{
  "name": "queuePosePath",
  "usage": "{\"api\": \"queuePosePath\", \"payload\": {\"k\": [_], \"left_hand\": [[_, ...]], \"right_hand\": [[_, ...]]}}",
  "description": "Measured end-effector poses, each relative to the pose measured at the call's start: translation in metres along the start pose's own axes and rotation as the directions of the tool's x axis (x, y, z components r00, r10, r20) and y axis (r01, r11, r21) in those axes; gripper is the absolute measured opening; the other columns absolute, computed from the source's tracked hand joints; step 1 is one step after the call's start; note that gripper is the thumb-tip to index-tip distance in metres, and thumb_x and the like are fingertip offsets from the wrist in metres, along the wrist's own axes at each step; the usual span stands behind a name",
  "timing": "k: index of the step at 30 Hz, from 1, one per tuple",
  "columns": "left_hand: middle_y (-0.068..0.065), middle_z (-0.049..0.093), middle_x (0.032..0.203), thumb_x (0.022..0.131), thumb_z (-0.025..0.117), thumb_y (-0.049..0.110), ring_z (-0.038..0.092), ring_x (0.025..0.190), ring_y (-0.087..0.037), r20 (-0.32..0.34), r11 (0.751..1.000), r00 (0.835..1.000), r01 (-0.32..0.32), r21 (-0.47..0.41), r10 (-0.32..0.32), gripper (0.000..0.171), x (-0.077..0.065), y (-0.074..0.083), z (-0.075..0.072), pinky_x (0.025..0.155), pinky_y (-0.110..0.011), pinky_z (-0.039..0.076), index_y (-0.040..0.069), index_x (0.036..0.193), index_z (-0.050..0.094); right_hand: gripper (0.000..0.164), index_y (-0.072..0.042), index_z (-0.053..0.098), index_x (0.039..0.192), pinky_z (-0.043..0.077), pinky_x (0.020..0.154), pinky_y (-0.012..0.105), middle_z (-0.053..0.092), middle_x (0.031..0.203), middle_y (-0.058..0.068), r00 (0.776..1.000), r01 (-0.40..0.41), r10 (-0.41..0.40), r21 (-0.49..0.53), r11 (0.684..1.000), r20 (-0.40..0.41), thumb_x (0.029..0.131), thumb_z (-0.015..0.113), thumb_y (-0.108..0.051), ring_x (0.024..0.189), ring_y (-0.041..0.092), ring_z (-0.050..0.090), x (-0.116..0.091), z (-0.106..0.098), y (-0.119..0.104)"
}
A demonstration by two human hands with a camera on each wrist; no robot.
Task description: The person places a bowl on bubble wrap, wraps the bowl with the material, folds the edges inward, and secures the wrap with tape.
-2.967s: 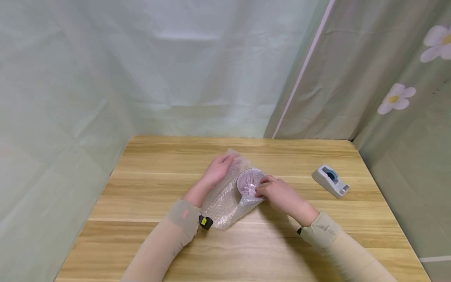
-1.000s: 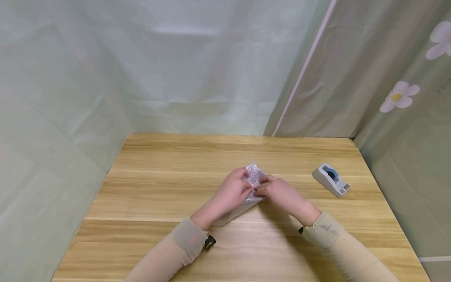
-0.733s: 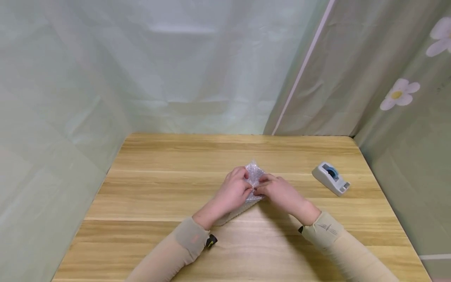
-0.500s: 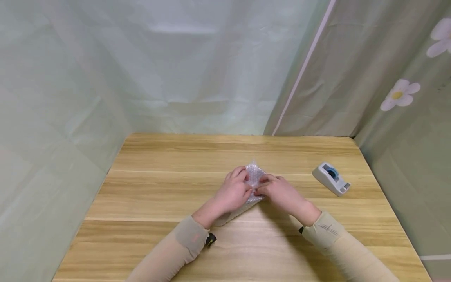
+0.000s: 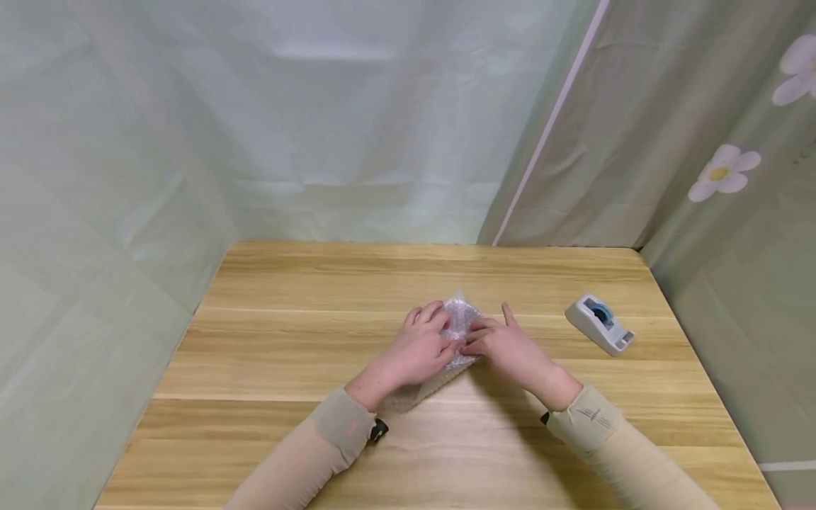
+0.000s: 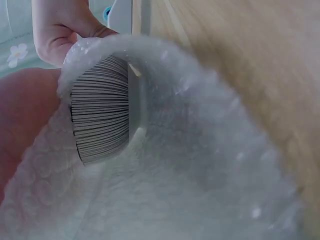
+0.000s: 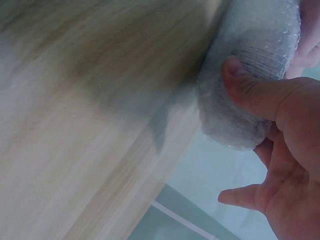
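A bowl with fine dark stripes (image 6: pixel 102 112) lies inside a sheet of bubble wrap (image 5: pixel 460 315) near the middle of the table. The wrap is folded over it, leaving a loose tube open toward the left wrist camera. My left hand (image 5: pixel 417 348) holds the folded wrap from the left, fingers bent over the top and thumb near the right fingertips. From the right, my right hand (image 5: pixel 513 354) grips the wrapped bowl. Its thumb (image 7: pixel 250 92) presses the wrap, while one finger (image 7: pixel 237 196) sticks out away from it. The fingertips underneath are hidden.
A grey tape dispenser (image 5: pixel 599 326) with a blue roll stands on the wooden table (image 5: pixel 287 283), right of the hands. Pale curtains (image 5: pixel 357 142) hang behind and at both sides of the table.
Three seconds ago the left hand held the sheet's far-left edge and the bowl showed; that edge now lies folded rightward over it. Lately the left fingers have spread slightly and one right finger has lifted.
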State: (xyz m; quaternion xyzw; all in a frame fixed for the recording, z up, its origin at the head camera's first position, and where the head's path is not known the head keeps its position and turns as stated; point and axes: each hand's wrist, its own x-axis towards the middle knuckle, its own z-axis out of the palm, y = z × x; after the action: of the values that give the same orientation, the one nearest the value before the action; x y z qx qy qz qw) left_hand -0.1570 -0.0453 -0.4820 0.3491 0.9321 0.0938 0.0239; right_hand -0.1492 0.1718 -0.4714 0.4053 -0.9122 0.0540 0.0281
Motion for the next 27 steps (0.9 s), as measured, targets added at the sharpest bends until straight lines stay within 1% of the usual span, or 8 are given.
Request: {"api": "queuePosePath", "payload": {"k": [2,6,10,13,15,19,27], "left_hand": [[-0.004,0.048,0.143,0.104,0.043,0.042,0.017,0.148,-0.031,-0.002,1.000,1.000,-0.004,0.004,0.004,0.041,0.0002,-0.0002,0.0006,0.117,-0.054,0.017,0.024,0.106,0.080],[-0.004,0.049,0.141,0.103,0.044,0.042,0.019,0.147,-0.032,-0.008,1.000,1.000,-0.007,0.015,0.007,0.039,0.0009,-0.0003,0.0012,0.117,-0.055,0.018,0.025,0.106,0.080],[-0.003,0.050,0.141,0.103,0.045,0.041,0.018,0.148,-0.032,0.002,1.000,1.000,0.001,0.018,-0.001,0.039,0.0011,0.0010,-0.0005,0.117,-0.057,0.017,0.026,0.103,0.080],[-0.002,0.049,0.140,0.103,0.044,0.041,0.017,0.148,-0.032,0.016,0.999,1.000,0.012,0.029,-0.012,0.039,0.0013,0.0018,-0.0025,0.117,-0.058,0.017,0.026,0.102,0.080],[-0.002,0.049,0.140,0.103,0.043,0.041,0.017,0.148,-0.033,0.023,0.999,1.000,0.017,0.032,-0.018,0.040,0.0015,0.0017,-0.0034,0.116,-0.059,0.018,0.027,0.103,0.080],[-0.003,0.048,0.142,0.103,0.041,0.043,0.017,0.148,-0.033,0.034,1.000,0.999,0.021,0.017,-0.022,0.040,0.0023,0.0009,-0.0042,0.117,-0.060,0.017,0.030,0.108,0.079],[-0.003,0.048,0.141,0.105,0.039,0.044,0.015,0.148,-0.034,0.052,1.000,0.999,0.009,0.016,-0.010,0.041,0.0017,0.0002,-0.0041,0.117,-0.061,0.016,0.029,0.116,0.076]], "right_hand": [[0.034,-0.024,0.079,0.107,0.015,0.103,0.082,0.072,0.117,-0.006,1.000,0.001,-0.001,-0.003,1.000,-0.002,0.079,0.079,-0.004,0.121,0.023,0.058,-0.0002,-0.0006,-0.0002],[0.040,-0.026,0.078,0.111,0.015,0.103,0.082,0.069,0.124,-0.002,1.000,-0.009,0.009,-0.010,1.000,0.004,0.080,0.078,-0.001,0.125,0.024,0.057,-0.0020,-0.0024,-0.0007],[0.048,-0.028,0.075,0.118,0.021,0.103,0.080,0.061,0.138,0.002,0.999,-0.017,0.018,-0.029,0.999,0.028,0.081,0.075,0.002,0.132,0.027,0.052,-0.0034,-0.0028,-0.0005],[0.050,-0.029,0.073,0.121,0.026,0.103,0.078,0.057,0.142,0.000,0.999,0.002,0.000,-0.050,0.999,0.033,0.083,0.074,0.003,0.134,0.026,0.050,-0.0029,-0.0020,0.0009],[0.047,-0.029,0.074,0.120,0.026,0.103,0.078,0.059,0.139,-0.003,0.999,0.027,-0.025,-0.063,0.998,0.025,0.084,0.073,0.000,0.132,0.025,0.051,-0.0022,-0.0008,0.0024],[0.037,-0.027,0.076,0.117,0.026,0.102,0.079,0.066,0.128,-0.008,0.998,0.056,-0.056,-0.069,0.996,0.007,0.085,0.074,-0.007,0.128,0.022,0.053,-0.0016,0.0014,0.0048],[0.032,-0.027,0.076,0.114,0.026,0.101,0.080,0.071,0.119,-0.011,0.999,0.038,-0.038,-0.066,0.997,-0.002,0.086,0.075,-0.012,0.125,0.022,0.055,-0.0019,0.0009,0.0026]]}}
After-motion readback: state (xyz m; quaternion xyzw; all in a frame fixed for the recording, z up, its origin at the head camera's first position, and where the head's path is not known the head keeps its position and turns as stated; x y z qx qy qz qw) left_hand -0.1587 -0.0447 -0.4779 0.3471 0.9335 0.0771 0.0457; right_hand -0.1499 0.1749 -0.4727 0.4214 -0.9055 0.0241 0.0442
